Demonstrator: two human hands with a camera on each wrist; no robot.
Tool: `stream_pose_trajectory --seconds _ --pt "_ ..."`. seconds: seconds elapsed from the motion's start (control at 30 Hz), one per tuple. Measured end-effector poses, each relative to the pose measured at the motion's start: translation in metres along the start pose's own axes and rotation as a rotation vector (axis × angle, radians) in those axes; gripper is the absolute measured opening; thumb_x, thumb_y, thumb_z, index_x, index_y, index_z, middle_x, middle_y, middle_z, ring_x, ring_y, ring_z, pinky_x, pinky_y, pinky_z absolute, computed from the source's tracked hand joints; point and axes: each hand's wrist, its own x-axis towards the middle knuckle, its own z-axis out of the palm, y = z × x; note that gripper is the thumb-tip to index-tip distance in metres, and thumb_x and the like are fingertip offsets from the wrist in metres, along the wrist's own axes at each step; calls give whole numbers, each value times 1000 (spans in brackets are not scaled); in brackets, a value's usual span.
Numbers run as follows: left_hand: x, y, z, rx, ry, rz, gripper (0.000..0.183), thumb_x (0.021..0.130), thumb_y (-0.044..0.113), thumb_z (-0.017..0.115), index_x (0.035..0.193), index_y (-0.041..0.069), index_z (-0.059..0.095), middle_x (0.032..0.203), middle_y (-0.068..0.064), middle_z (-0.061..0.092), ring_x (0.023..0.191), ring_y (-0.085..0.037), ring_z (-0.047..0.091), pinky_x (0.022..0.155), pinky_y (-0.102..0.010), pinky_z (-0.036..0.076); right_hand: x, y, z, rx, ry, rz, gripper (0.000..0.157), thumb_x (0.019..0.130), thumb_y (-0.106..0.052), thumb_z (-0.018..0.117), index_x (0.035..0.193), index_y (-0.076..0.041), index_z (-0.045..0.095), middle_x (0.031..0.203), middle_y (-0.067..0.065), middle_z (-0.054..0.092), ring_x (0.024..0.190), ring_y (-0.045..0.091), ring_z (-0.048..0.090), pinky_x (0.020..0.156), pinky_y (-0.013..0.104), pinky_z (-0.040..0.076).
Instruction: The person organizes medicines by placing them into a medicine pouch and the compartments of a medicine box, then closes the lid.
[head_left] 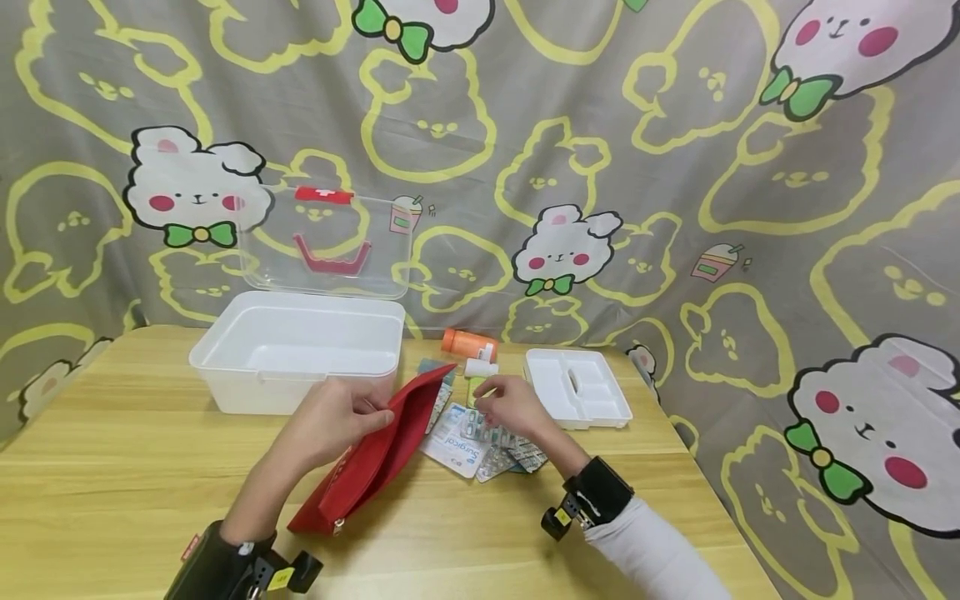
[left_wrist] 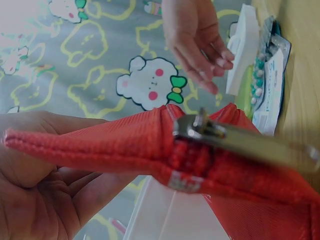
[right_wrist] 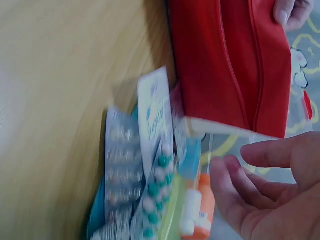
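Observation:
My left hand (head_left: pixel 330 423) grips the upper edge of a red zip pouch (head_left: pixel 356 479), which is tilted with its mouth parted. In the left wrist view the metal zip pull (left_wrist: pixel 245 142) hangs near the lens. My right hand (head_left: pixel 516 406) hovers over a pile of medical supplies, fingers loosely bent, nothing between thumb and fingertips in the right wrist view. Below it lie a capsule blister pack (right_wrist: pixel 156 192), a silver blister pack (right_wrist: pixel 122 165) and a white packet (head_left: pixel 453 446) marked "Surgical". A yellow-green item (right_wrist: pixel 172 210) is beside the capsules.
Behind the pile lie an orange bottle (head_left: pixel 468 343) and a small white cylinder (head_left: pixel 480 367). To the left stands a white bin (head_left: pixel 255 387) with its clear lid (head_left: pixel 262 250) raised; a white divided tray (head_left: pixel 600 408) is at right. A patterned curtain (head_left: pixel 465 208) hangs behind the table.

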Motion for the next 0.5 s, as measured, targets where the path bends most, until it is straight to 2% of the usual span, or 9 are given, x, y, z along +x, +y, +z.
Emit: stream_pose_trajectory --seconds 0.17,0.27,0.37,0.5 --pt "3 -1 0 8 -6 21 5 88 12 77 92 10 79 84 -1 75 76 -13 69 69 -30 59 -2 10 -9 -218 85 -47 19 89 -11 73 106 -1 74 89 10 74 75 20 67 63 32 52" --pt "4 -1 0 7 -20 39 4 88 13 77 89 10 78 84 -1 75 77 -13 70 69 -31 59 -3 16 -11 -299 104 -61 18 86 -9 77 102 -2 75 88 10 73 76 20 67 64 33 53" --pt "5 -1 0 6 -34 44 4 87 14 78 88 11 78 82 0 75 76 -13 69 68 -30 58 -4 20 -12 -373 104 -58 18 83 -9 80 99 -2 75 87 9 73 78 21 67 68 35 54" --pt "6 1 0 12 -45 34 4 87 15 78 86 11 77 81 0 74 72 -12 66 64 -28 56 -6 23 -13 -435 70 -14 25 80 -10 83 101 -1 74 90 10 73 84 24 67 74 39 55"
